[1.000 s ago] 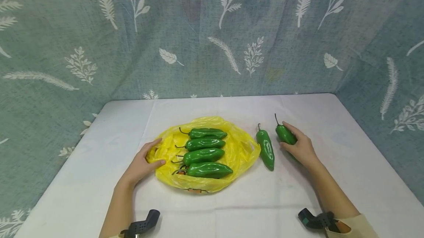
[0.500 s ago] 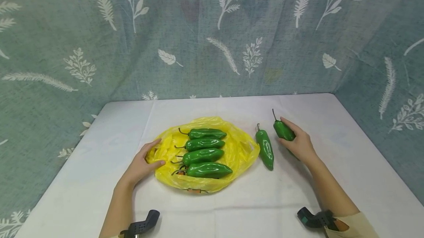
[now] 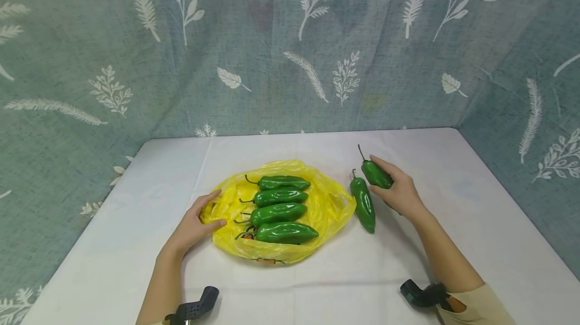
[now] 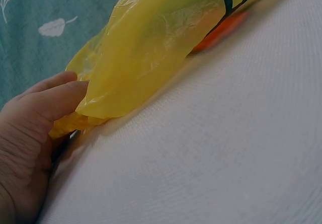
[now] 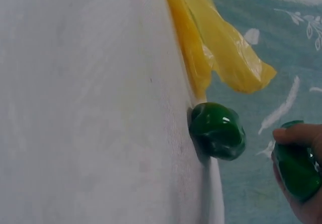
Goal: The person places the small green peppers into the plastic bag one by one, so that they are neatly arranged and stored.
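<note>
Several glossy green chili peppers (image 3: pixel 281 211) lie in a row on an open yellow plastic bag (image 3: pixel 331 204). My left hand (image 3: pixel 192 224) holds the bag's left end, thumb at the near side and fingers at the far side. The left wrist view shows that hand (image 4: pixel 45 108) against the crumpled bag (image 4: pixel 126 68). My right hand (image 3: pixel 399 189) grips another green chili pepper (image 3: pixel 376 173) above the table, stem pointing away; its tip is hidden by the hand. Just left of it, one more green chili pepper (image 3: pixel 363 207) lies on the table beside the bag's right edge.
A white cloth covers the table (image 3: pixel 335 285). Behind it hangs a grey-green curtain (image 3: pixel 272 83) with white leaf prints. Something orange (image 4: pixel 221 32) shows on the bag's near side in the left wrist view.
My right hand has moved left and slightly away with its chili pepper, now close over the loose one on the table. The left hand and the bag have stayed in place.
</note>
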Demonstrator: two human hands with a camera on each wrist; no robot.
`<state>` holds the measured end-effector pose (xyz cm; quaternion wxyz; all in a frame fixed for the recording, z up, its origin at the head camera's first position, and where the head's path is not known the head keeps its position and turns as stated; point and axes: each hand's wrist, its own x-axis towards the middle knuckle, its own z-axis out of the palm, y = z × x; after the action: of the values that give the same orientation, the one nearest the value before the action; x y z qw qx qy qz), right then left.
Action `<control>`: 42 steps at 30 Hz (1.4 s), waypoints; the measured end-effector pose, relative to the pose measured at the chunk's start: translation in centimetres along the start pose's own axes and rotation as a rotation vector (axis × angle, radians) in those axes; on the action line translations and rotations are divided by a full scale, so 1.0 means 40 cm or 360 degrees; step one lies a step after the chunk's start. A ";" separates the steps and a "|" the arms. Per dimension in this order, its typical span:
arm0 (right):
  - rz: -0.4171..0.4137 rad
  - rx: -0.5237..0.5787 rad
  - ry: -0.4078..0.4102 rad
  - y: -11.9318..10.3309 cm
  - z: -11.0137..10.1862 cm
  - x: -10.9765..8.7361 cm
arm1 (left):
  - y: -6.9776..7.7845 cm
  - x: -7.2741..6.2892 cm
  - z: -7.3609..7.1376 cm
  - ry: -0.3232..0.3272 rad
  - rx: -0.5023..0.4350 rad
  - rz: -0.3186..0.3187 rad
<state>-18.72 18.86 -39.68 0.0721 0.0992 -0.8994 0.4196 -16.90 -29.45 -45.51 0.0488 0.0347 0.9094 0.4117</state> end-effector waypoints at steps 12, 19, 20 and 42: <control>-0.0136 0.0033 -0.0061 -0.052 0.023 0.023 | 0.003 -0.002 -0.003 -0.0004 -0.0015 -0.0011; -0.0162 0.0108 -0.0113 -0.087 0.043 0.037 | 0.005 -0.003 -0.002 0.0003 -0.0020 -0.0009; -0.0174 0.0114 -0.0116 -0.093 0.045 0.039 | 0.005 -0.003 -0.003 0.0000 -0.0020 -0.0006; -0.0392 0.0127 -0.0254 -0.173 0.146 0.070 | -0.003 -0.001 -0.001 0.0004 -0.0026 0.0010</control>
<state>-20.05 9.67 -37.69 0.0474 0.2446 -0.8659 0.4337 -16.87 -29.56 -45.55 0.0467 0.0366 0.9059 0.4194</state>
